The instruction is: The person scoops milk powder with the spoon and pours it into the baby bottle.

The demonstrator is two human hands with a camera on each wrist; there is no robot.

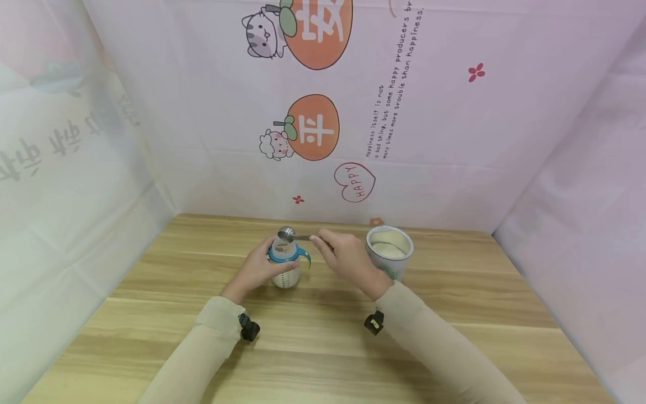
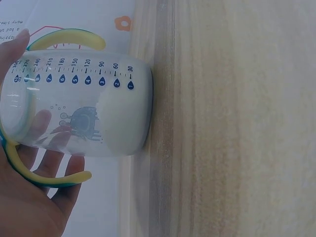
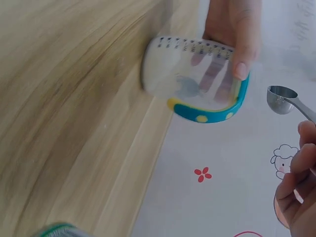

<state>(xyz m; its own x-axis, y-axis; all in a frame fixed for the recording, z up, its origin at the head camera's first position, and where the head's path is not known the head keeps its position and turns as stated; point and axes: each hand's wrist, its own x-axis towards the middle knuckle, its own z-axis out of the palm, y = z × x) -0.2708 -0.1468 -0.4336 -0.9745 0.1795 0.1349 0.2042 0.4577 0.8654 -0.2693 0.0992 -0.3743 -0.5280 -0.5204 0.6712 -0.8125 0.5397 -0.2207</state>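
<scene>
A clear baby bottle (image 2: 64,98) with a blue collar and curved yellow-and-teal handles stands on the table. White contents fill its lower part, up to about the 90 mark in the left wrist view. My left hand (image 1: 254,271) grips the bottle around its upper part, thumb on the near side. Between the fingers and thumb of my right hand (image 1: 348,257) is the handle of a metal measuring spoon (image 3: 281,100). Its round bowl overlaps the bottle's top in the head view, and sits apart from the collar in the right wrist view.
To the right, beside my right wrist, a pale can (image 1: 396,267) holds cream-coloured powder. The wood-grain table (image 1: 303,348) meets a printed white cloth (image 1: 429,191) at the back, with cloth hanging on both sides too.
</scene>
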